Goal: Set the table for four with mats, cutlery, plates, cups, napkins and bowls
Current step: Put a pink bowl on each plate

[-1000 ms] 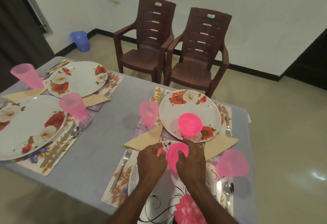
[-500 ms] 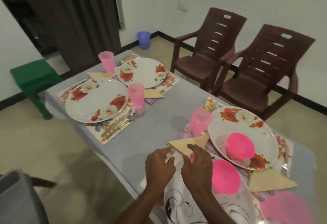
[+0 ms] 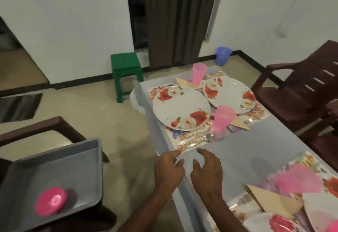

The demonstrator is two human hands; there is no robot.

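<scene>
**Two empty hands, one bowl on the tray**

Both hands, left (image 3: 169, 169) and right (image 3: 207, 170), are held loosely spread at lower centre, gripping nothing. One pink bowl (image 3: 51, 201) is seen on the grey tray (image 3: 54, 166) at lower left. On the surface (image 3: 243, 151), two flowered plates (image 3: 181, 111) and two pink cups (image 3: 222, 117) are set at upper right.
</scene>
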